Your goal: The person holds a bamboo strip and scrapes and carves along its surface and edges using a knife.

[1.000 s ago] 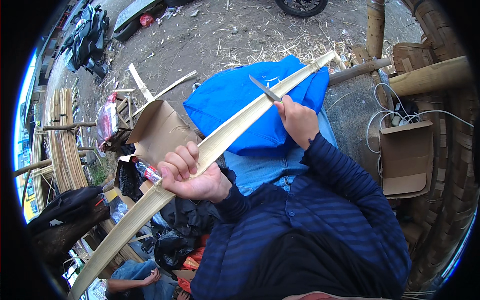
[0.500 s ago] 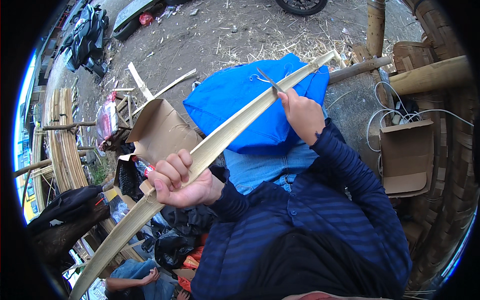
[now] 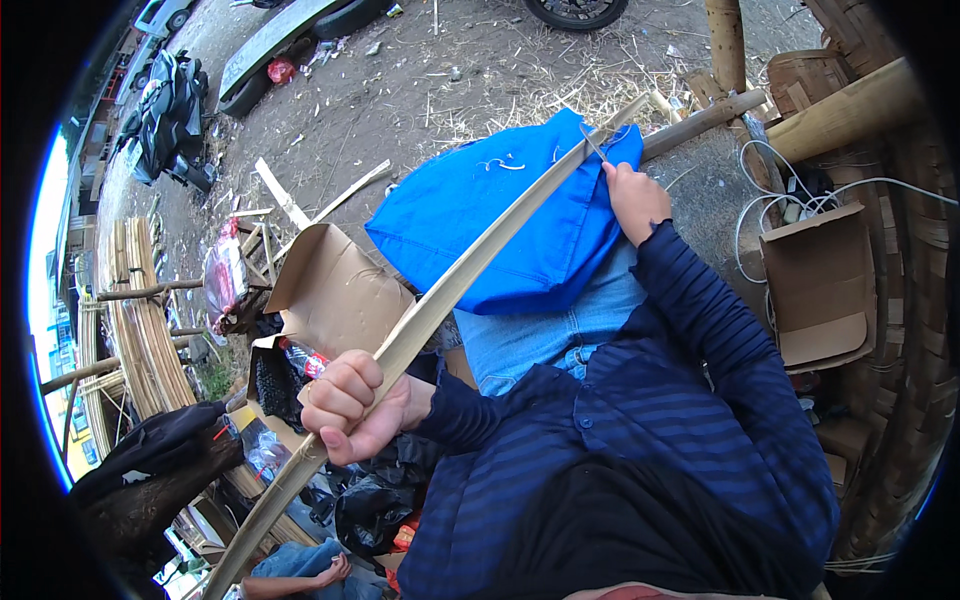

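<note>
A long, pale bamboo strip point(image 3: 480, 258) runs slantwise from the lower left to the far right, over my lap. My left hand point(image 3: 350, 405) is closed around its lower part, fingers wrapped over the top. In my right hand point(image 3: 637, 203) is a knife point(image 3: 594, 145), its thin blade against the strip near the far end; the handle is hidden by my fingers. Beneath the strip a blue cloth point(image 3: 440, 220) covers my knees, with a few thin curled shavings point(image 3: 500, 164) on it.
An open cardboard box point(image 3: 335, 290) stands left of my lap, another cardboard box point(image 3: 820, 310) to the right. A bamboo pole point(image 3: 850, 110) juts in at right. Bundled strips point(image 3: 145, 320) lean at left. Another person's arm point(image 3: 300, 583) shows at lower left.
My right hand has slid the knife along the strip toward its far end, away from my left hand. The strip now lies at a steeper slant, and the view has shifted slightly.
</note>
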Tool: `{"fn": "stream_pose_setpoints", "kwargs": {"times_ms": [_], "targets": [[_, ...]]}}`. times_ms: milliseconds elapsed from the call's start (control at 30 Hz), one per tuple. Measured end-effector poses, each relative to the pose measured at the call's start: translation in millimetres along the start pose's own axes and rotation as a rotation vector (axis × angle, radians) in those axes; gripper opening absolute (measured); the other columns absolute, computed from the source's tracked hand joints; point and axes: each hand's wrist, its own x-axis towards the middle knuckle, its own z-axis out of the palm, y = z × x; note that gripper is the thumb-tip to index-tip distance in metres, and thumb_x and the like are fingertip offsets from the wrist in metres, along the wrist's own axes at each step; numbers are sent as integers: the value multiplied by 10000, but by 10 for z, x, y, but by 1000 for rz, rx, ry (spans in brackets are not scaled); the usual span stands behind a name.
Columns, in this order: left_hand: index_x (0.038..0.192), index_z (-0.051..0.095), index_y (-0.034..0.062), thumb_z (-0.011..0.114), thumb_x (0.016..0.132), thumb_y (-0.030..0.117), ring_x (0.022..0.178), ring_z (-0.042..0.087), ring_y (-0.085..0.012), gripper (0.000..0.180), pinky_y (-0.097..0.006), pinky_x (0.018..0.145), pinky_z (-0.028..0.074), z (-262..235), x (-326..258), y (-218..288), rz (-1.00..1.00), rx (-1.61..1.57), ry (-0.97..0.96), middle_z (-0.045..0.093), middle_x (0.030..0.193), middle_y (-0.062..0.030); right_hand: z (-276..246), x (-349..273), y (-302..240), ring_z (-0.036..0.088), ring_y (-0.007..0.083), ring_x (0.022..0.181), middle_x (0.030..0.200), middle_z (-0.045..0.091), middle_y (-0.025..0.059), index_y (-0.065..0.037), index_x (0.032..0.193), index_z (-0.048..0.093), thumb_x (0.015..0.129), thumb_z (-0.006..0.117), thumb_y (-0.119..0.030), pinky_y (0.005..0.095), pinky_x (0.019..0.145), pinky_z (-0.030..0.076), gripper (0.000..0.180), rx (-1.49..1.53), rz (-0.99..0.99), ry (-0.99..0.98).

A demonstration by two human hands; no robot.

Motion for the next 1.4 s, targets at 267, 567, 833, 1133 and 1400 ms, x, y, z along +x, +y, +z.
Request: {"fn": "stream_pose_setpoints", "kwargs": {"times_ms": [267,567,833,1133,1400], "targets": [[524,255,141,465,766,154,383,149,-56,320,-218,392,138,-97,-10,-33,-47,134,166,221,449,43,-500,-468,-697,510,276,433,487,468,104,-78,725,414,885,434,-306,369,380,387,279,386,-475,-9],[514,187,167,415,791,143,411,139,-58,360,-218,437,168,-58,61,67,-100,360,601,174,466,49,-79,-182,-482,520,263,398,460,489,90,-79,705,432,891,415,-317,359,360,408,302,132,-216,-4],[510,187,167,421,781,116,421,161,-67,361,-221,448,178,-56,78,184,-115,306,566,182,470,42,127,8,-85,550,278,427,466,516,108,-68,703,450,898,388,-326,384,367,429,329,0,-178,13],[513,201,157,413,784,98,422,161,-65,350,-228,437,181,-203,98,180,-111,265,601,184,470,43,-39,-60,-197,527,249,381,446,499,90,-81,666,440,887,416,-327,343,349,415,332,62,-326,36],[529,195,159,403,803,143,411,142,-55,344,-220,432,164,-112,27,-78,-114,457,675,179,470,47,-435,-464,-831,501,240,369,447,484,77,-93,687,436,876,444,-311,348,339,392,288,200,-524,-32]]}}
